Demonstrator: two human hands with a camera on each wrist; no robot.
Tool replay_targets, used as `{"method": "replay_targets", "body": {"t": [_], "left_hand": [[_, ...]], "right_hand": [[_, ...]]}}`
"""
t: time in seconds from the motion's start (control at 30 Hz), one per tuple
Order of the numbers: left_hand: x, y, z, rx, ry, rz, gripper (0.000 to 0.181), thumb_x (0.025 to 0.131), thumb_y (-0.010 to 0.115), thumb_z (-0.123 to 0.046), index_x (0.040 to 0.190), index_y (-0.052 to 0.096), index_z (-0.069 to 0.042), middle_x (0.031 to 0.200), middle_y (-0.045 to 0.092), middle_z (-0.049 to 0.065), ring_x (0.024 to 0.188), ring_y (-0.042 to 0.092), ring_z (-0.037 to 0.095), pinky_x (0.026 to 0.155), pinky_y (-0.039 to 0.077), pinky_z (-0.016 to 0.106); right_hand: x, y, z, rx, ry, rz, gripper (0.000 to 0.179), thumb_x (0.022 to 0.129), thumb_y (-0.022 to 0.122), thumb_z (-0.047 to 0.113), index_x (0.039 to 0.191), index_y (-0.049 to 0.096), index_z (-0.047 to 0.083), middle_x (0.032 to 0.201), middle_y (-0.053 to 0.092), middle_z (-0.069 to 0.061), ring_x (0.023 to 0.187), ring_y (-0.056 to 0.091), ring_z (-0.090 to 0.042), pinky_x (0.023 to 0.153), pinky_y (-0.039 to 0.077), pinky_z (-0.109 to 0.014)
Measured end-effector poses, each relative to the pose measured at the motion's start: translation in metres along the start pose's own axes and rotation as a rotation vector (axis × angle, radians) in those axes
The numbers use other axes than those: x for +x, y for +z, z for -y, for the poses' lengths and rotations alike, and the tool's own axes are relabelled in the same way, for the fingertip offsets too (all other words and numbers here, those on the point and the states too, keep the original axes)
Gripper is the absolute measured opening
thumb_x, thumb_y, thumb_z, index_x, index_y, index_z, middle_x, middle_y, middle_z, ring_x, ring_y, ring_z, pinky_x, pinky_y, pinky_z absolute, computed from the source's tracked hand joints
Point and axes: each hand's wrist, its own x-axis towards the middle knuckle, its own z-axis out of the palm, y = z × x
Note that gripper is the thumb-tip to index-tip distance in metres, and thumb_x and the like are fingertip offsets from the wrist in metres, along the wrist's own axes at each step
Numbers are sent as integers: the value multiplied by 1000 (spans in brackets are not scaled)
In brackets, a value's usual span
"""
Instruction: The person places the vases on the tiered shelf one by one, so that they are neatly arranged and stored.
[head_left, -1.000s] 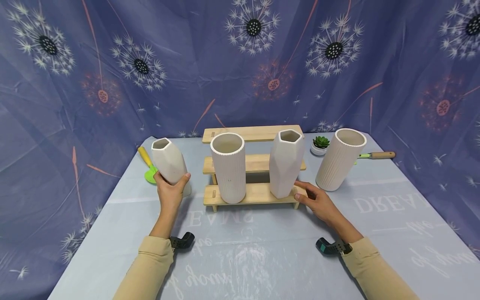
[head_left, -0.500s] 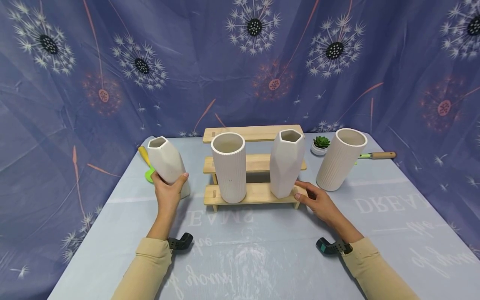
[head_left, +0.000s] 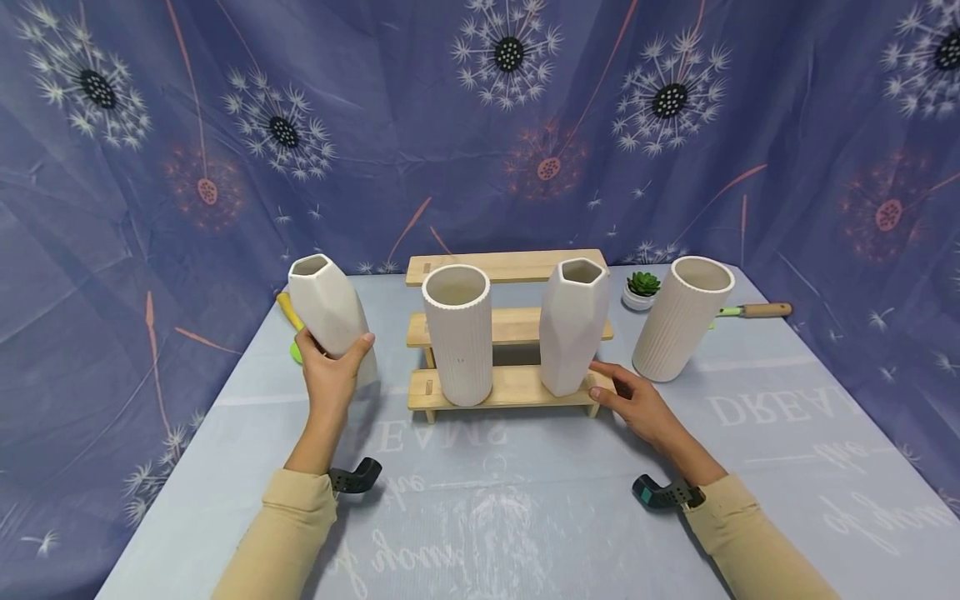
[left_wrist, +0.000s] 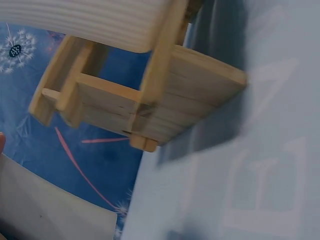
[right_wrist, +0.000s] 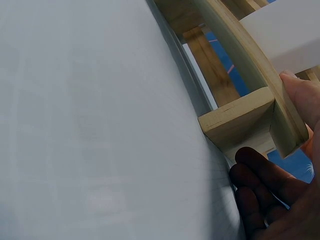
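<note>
Fingers (head_left: 363,344) grip on both sides (left hand (head_left: 328,377) a tilted white vase (head_left: 324,302), right hand (head_left: 637,408) a wooden stand (head_left: 517,385)).

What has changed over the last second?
The left hand, gripping a faceted white vase, has moved up and slightly left in the head view, carrying the vase along. Nothing was newly gripped or released. The right hand and wooden rack stayed as they were.

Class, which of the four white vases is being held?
The leftmost faceted vase, gripped by the left hand. The other faceted vase and one ribbed vase stand on the wooden rack, the rightmost ribbed vase on the table.
</note>
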Motion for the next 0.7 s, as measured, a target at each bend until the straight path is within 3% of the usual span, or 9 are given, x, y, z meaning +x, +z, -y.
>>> {"method": "replay_targets", "body": {"t": [0.5,0.7], "left_hand": [[13,4,-41,-41,99,72,76,76,77,-24,136,31,-18,131,44,4,117,48,20,99,40,48],[17,7,-54,-70,127,102,74,76,77,-21,135,32,-18,129,43,2,117,47,20,99,39,49]], "right_hand": [[0,0,-1,6,-10,-4,49,91,62,29,137,49,17,141,48,-13,113,49,-5,86,43,-13],[1,0,-1,10,-6,-8,50,91,62,29,137,49,16,141,48,-13,119,50,-18,86,43,-13]]}}
